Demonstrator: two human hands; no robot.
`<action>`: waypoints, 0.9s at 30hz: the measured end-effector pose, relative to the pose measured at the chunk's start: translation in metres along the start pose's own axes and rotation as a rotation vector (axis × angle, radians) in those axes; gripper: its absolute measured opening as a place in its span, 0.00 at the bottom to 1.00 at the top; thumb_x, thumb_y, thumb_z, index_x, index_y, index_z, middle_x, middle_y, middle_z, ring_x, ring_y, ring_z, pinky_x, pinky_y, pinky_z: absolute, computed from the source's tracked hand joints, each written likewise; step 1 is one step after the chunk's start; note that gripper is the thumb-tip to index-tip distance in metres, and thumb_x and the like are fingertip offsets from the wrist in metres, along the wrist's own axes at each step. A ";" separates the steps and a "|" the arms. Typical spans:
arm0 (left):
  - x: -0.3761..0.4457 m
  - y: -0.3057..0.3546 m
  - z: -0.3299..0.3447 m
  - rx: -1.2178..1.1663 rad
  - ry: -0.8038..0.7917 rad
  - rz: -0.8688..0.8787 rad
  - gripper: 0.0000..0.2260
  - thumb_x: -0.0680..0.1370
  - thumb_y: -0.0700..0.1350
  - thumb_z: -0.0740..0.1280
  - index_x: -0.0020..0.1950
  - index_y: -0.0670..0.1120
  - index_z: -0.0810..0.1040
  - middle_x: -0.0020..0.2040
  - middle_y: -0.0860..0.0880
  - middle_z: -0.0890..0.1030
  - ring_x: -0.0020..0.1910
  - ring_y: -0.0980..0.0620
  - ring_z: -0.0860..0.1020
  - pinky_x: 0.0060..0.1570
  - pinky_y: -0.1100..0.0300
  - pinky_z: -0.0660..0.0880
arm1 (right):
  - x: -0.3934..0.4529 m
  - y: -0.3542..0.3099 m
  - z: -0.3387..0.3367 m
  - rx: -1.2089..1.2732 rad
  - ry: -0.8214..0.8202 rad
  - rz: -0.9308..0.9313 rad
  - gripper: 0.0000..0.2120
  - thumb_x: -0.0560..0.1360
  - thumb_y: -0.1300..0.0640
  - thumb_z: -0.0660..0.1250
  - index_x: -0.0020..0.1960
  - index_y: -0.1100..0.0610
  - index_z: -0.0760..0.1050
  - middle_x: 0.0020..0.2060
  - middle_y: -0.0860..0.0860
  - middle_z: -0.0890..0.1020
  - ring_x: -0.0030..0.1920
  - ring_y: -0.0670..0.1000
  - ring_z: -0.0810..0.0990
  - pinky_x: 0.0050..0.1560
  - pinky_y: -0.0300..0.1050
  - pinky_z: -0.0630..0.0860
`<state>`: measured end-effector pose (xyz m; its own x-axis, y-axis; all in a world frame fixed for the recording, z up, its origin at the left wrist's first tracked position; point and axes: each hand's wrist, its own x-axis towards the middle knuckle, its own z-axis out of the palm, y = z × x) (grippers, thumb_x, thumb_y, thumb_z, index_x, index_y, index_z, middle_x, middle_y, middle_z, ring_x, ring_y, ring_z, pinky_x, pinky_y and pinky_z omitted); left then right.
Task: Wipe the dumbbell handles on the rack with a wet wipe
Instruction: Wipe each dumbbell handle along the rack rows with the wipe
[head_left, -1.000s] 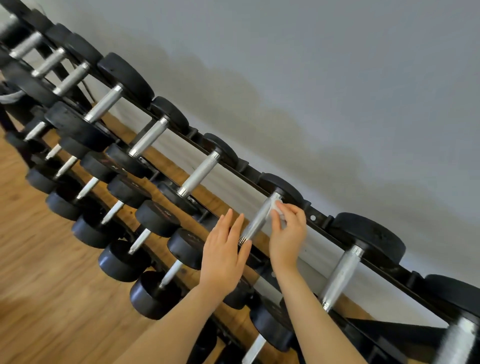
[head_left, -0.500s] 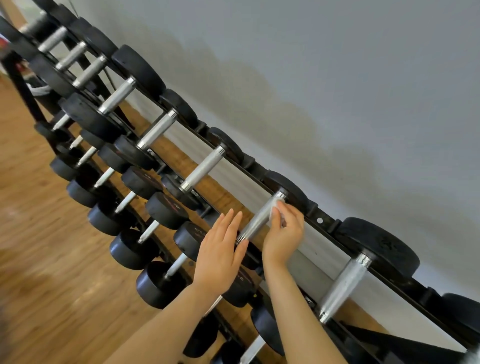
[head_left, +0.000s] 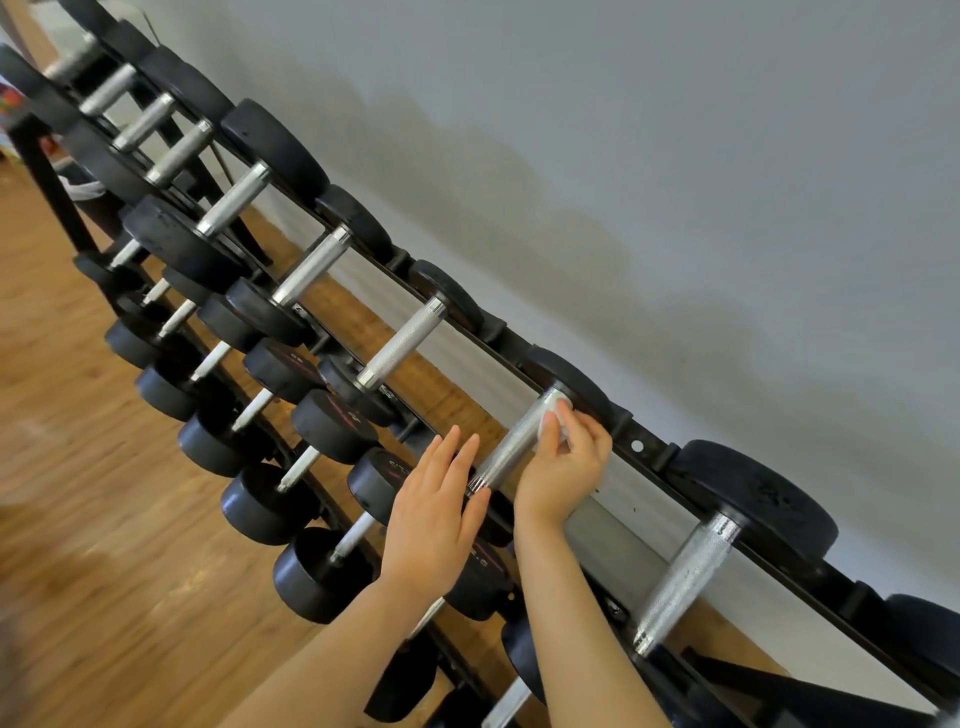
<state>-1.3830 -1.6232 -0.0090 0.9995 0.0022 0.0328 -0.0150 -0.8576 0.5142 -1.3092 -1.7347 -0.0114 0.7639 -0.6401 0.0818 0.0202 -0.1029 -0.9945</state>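
A black dumbbell rack (head_left: 636, 446) runs diagonally along the wall, its top tier holding dumbbells with knurled silver handles. My right hand (head_left: 563, 470) pinches a white wet wipe (head_left: 551, 415) against the far end of one silver handle (head_left: 511, 449), close to its black head. My left hand (head_left: 434, 512) lies flat with straight fingers on the near black head of that same dumbbell, beside the handle's near end.
Neighbouring handles lie to the left (head_left: 402, 345) and to the right (head_left: 685, 577) on the top tier. Lower tiers carry smaller black dumbbells (head_left: 317, 574). A wooden floor (head_left: 93, 545) spreads to the left; a grey wall (head_left: 675, 182) stands behind the rack.
The view has shifted a little along the rack. Both hands stay on the same dumbbell, the right hand with the wipe still near the far end of its handle.
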 end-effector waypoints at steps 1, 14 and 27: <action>0.000 0.001 -0.001 -0.002 0.002 0.000 0.30 0.79 0.65 0.44 0.79 0.56 0.54 0.78 0.59 0.49 0.77 0.59 0.46 0.73 0.59 0.47 | -0.002 0.000 0.001 0.002 0.010 0.008 0.11 0.77 0.62 0.68 0.58 0.58 0.82 0.55 0.52 0.76 0.51 0.47 0.79 0.48 0.28 0.75; 0.000 0.001 0.000 -0.011 0.003 -0.005 0.30 0.79 0.64 0.45 0.79 0.54 0.55 0.79 0.55 0.53 0.79 0.55 0.50 0.75 0.55 0.53 | -0.001 -0.002 0.000 -0.121 -0.041 -0.071 0.12 0.79 0.59 0.65 0.60 0.56 0.81 0.57 0.50 0.77 0.54 0.46 0.79 0.51 0.37 0.78; 0.000 0.003 -0.002 -0.036 0.020 -0.023 0.31 0.78 0.65 0.45 0.79 0.54 0.56 0.78 0.57 0.52 0.78 0.57 0.49 0.74 0.58 0.48 | 0.030 -0.009 -0.028 -0.868 -0.441 -0.677 0.20 0.70 0.61 0.75 0.61 0.58 0.79 0.57 0.52 0.82 0.49 0.53 0.81 0.44 0.48 0.80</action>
<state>-1.3829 -1.6246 -0.0063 0.9988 0.0322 0.0380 0.0063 -0.8382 0.5453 -1.3041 -1.7743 0.0015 0.9257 0.0438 0.3757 0.1917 -0.9105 -0.3663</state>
